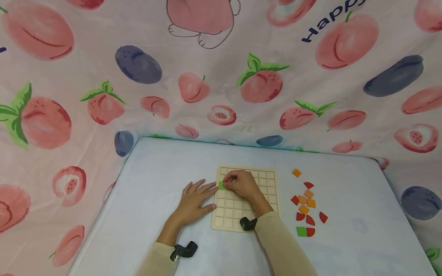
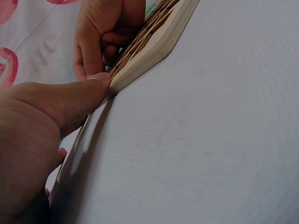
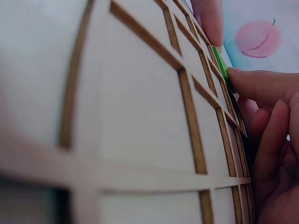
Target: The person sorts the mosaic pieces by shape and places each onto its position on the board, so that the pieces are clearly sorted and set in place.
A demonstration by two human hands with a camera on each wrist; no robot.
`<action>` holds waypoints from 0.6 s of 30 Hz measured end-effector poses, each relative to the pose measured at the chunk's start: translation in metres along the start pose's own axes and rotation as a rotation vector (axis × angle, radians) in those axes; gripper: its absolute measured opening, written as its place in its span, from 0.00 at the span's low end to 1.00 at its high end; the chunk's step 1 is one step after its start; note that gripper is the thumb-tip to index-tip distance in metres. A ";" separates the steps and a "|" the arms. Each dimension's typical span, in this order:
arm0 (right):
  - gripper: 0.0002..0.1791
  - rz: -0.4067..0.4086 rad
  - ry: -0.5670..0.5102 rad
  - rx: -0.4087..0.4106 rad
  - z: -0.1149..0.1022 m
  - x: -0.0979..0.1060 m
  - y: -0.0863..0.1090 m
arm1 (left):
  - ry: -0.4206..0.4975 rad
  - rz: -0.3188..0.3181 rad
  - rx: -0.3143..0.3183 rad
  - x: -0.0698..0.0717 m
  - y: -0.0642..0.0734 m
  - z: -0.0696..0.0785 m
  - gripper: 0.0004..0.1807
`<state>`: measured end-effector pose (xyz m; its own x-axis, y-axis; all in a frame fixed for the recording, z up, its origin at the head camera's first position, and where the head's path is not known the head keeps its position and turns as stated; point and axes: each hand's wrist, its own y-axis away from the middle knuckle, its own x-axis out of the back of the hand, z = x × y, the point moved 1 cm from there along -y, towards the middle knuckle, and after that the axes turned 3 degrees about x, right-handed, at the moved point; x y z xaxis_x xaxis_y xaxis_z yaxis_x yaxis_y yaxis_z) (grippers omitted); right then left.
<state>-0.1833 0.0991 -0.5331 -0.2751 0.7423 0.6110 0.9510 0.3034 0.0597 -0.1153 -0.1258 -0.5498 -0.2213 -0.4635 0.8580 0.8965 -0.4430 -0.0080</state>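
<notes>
Right hand (image 1: 243,185), fingers clamped on the green square tile (image 1: 221,185) at the left side of the pale wooden grid board (image 1: 228,212); left hand (image 1: 194,204), fingers apart, touching board; tilting could snag tile on ridges

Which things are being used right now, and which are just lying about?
In use:
Wooden grid board
Green square at the board's left side
Right hand, fingers on that square
Left hand, thumb at the board's edge

Just lying about, right of the board (maybe for later):
Another green tile
Orange squares
Rounded red pieces
</notes>
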 end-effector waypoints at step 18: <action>0.11 -0.025 -0.252 -0.018 0.010 0.014 0.016 | 0.019 0.017 -0.017 0.003 0.002 0.003 0.34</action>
<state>-0.1730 0.1205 -0.5314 -0.3230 0.8608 0.3933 0.9451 0.3147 0.0876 -0.1132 -0.1254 -0.5460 -0.2135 -0.4852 0.8479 0.8934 -0.4481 -0.0314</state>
